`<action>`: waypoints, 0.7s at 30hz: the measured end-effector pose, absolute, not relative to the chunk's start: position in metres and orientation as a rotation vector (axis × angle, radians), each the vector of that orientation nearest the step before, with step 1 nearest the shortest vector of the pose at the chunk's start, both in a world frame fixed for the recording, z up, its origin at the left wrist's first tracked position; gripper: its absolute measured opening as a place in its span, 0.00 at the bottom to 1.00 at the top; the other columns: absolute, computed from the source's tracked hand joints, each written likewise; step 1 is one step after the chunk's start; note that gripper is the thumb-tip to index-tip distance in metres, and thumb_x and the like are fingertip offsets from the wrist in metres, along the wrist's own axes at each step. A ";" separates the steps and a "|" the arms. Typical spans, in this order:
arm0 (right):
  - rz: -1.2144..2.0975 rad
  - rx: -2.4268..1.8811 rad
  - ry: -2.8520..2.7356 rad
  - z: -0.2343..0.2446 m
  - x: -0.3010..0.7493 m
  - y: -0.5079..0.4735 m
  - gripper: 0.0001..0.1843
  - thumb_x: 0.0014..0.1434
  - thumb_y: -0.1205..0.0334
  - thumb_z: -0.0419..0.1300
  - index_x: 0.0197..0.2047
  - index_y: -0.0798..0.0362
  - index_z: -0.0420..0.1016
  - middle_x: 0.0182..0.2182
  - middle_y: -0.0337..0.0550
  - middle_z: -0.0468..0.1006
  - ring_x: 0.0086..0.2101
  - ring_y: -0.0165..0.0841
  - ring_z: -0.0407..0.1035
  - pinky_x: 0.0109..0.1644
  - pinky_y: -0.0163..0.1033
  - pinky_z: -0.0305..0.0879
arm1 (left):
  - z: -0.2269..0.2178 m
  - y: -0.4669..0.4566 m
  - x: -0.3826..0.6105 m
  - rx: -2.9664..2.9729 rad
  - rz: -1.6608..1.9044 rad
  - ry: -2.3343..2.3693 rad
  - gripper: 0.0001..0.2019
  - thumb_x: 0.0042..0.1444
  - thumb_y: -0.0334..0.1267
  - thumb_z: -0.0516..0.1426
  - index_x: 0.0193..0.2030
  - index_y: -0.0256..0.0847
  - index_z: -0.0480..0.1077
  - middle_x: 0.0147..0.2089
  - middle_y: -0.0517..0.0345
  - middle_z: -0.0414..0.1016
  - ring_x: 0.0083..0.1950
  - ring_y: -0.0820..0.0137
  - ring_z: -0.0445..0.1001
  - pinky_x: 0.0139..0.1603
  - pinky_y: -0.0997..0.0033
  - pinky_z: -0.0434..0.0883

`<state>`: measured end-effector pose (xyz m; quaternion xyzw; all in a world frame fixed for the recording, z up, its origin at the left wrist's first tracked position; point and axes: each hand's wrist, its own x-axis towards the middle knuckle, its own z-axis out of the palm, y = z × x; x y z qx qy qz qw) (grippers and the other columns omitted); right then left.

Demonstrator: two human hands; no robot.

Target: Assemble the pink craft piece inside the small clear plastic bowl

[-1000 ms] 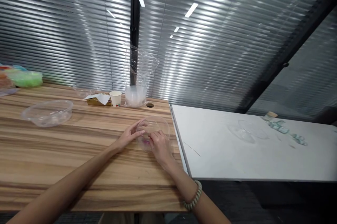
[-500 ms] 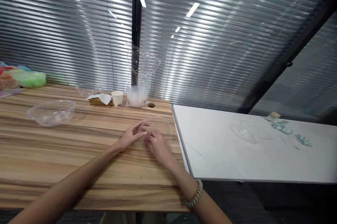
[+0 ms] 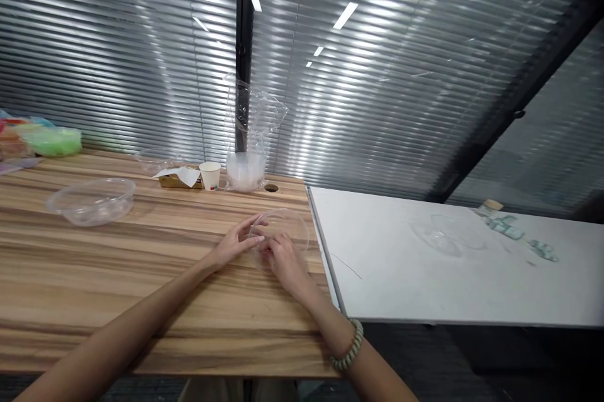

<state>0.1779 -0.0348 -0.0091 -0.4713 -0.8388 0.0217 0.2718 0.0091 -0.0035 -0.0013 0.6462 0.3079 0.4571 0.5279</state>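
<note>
A round clear plastic bowl (image 3: pixel 295 229) stands near the right edge of the wooden table. My left hand (image 3: pixel 234 243) grips its left side, the thumb towards me and the fingers around the far side. At the near left rim, my right hand (image 3: pixel 286 262) has its fingers curled and pressed together beside the left thumb. Whatever lies between those right fingertips is hidden; they may be on the bowl's rim. A beaded bracelet (image 3: pixel 350 346) circles my right wrist.
To the left stands a larger clear container (image 3: pixel 94 202). Along the back are a gold box with white paper (image 3: pixel 182 178), a paper cup (image 3: pixel 210 175), bagged white bowls (image 3: pixel 246 170) and green containers (image 3: pixel 54 141). A white table (image 3: pixel 391 289) adjoins, holding clear lids (image 3: pixel 448 235).
</note>
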 end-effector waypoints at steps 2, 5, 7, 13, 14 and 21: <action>0.050 -1.270 -2.263 -0.009 0.178 -0.035 0.10 0.58 0.75 0.53 0.36 0.56 0.75 0.37 0.48 0.76 0.42 0.36 0.67 0.47 0.40 0.64 | -0.002 -0.003 0.009 1.555 1.093 0.737 0.31 0.48 0.44 0.63 0.60 0.44 0.63 0.55 0.48 0.69 0.52 0.60 0.69 0.54 0.59 0.66; 0.045 -1.271 -2.262 -0.008 0.178 -0.035 0.11 0.58 0.75 0.52 0.37 0.57 0.74 0.37 0.48 0.76 0.41 0.37 0.67 0.46 0.40 0.65 | -0.003 -0.002 0.008 1.564 1.089 0.739 0.31 0.48 0.44 0.63 0.60 0.44 0.63 0.55 0.48 0.69 0.51 0.60 0.70 0.54 0.59 0.66; 0.040 -1.269 -2.263 -0.008 0.178 -0.035 0.11 0.58 0.75 0.52 0.37 0.58 0.74 0.37 0.48 0.76 0.41 0.37 0.67 0.45 0.40 0.65 | -0.004 -0.002 0.008 1.553 1.094 0.742 0.31 0.48 0.45 0.63 0.60 0.43 0.63 0.55 0.48 0.69 0.50 0.61 0.71 0.55 0.58 0.66; 0.004 -1.226 -2.199 -0.011 0.179 -0.034 0.11 0.58 0.76 0.52 0.37 0.56 0.74 0.34 0.46 0.75 0.39 0.37 0.65 0.44 0.41 0.64 | -0.003 -0.002 0.009 1.510 1.104 0.741 0.33 0.47 0.45 0.64 0.60 0.43 0.62 0.55 0.47 0.70 0.54 0.58 0.69 0.57 0.55 0.65; 0.000 -1.210 -2.189 -0.013 0.180 -0.033 0.11 0.58 0.76 0.52 0.38 0.56 0.74 0.34 0.46 0.75 0.39 0.37 0.65 0.44 0.41 0.64 | -0.002 -0.003 0.010 1.515 1.106 0.741 0.33 0.48 0.45 0.64 0.61 0.42 0.62 0.55 0.47 0.70 0.56 0.58 0.67 0.58 0.55 0.64; -0.011 -1.193 -2.170 -0.019 0.180 -0.031 0.15 0.58 0.78 0.49 0.40 0.56 0.74 0.35 0.47 0.74 0.39 0.38 0.65 0.44 0.43 0.64 | 0.004 -0.006 0.011 1.529 1.099 0.732 0.32 0.48 0.44 0.63 0.61 0.41 0.62 0.55 0.46 0.70 0.57 0.56 0.66 0.58 0.55 0.64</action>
